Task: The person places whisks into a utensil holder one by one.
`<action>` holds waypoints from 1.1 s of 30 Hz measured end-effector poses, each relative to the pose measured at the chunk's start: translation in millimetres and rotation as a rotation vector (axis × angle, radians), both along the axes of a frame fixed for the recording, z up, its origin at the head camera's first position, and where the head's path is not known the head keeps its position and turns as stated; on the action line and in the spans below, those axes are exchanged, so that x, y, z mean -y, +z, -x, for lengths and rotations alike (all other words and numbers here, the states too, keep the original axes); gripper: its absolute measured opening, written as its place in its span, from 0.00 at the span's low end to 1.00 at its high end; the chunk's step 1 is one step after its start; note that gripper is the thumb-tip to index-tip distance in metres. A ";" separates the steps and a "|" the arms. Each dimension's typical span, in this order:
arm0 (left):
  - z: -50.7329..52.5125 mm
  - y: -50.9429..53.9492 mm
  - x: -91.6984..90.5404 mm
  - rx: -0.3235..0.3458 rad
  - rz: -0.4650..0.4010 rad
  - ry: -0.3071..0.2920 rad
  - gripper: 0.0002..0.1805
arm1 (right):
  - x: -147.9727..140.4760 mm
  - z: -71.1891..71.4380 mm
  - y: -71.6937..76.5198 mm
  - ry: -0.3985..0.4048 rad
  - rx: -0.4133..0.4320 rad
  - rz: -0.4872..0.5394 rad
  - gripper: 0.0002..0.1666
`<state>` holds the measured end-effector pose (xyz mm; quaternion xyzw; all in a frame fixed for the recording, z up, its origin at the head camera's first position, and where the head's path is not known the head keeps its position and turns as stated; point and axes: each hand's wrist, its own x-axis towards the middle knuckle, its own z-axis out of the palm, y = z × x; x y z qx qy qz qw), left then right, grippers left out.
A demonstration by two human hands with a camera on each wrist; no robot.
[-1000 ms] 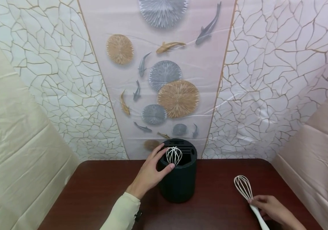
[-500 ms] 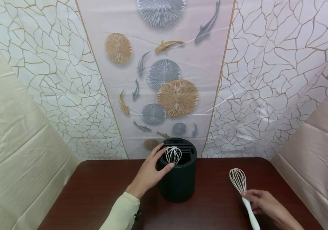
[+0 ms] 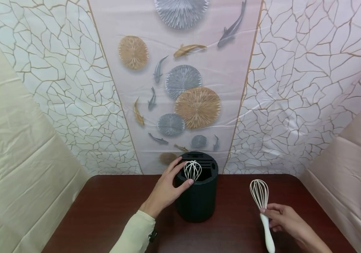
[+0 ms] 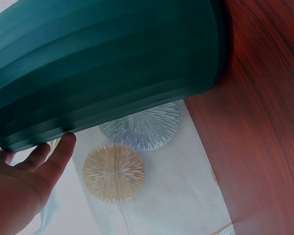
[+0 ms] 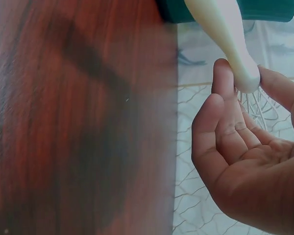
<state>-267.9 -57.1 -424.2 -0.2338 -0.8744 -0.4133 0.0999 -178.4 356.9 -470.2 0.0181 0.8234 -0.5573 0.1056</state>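
In the head view, a dark green utensil holder (image 3: 196, 200) stands on the table. The wire loops of a small white whisk (image 3: 192, 171) show at its opening; its handle is hidden inside. My left hand (image 3: 164, 191) rests at the holder's left rim, thumb towards the front and fingers behind. Nearly straight fingers (image 4: 61, 154) touch the holder's side in the left wrist view. To the right, my right hand (image 3: 286, 219) pinches a second white whisk (image 3: 266, 230) where handle and wires meet. Its wires point up and away, and the handle hangs down.
The dark red-brown table (image 3: 117, 211) has rounded far corners. Behind it hangs a patterned cloth (image 3: 180, 140) with printed fish and discs, close to the holder. Plain pale cloth (image 3: 25, 168) slopes along the left side, with more cloth (image 3: 351, 168) on the right.
My right hand has carried its whisk a little left and away from me, and the whisk has turned more upright. My left hand stays at the holder's rim.
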 end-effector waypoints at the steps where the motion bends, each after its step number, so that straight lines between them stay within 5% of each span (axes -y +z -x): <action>1: -0.1 0.4 -0.1 0.001 -0.005 -0.002 0.41 | 1.6 0.2 1.6 -0.004 -0.011 -0.001 0.30; 13: 0.7 13.0 1.0 0.136 -0.129 -0.068 0.36 | 18.4 -0.7 15.2 -0.006 -0.089 -0.003 0.28; 25: 0.0 20.8 6.4 0.130 -0.105 -0.122 0.32 | 27.1 1.9 26.6 -0.039 -0.122 -0.044 0.26; 33: 4.7 22.6 13.8 0.079 -0.022 -0.087 0.31 | 32.3 1.6 34.7 -0.065 -0.149 -0.066 0.24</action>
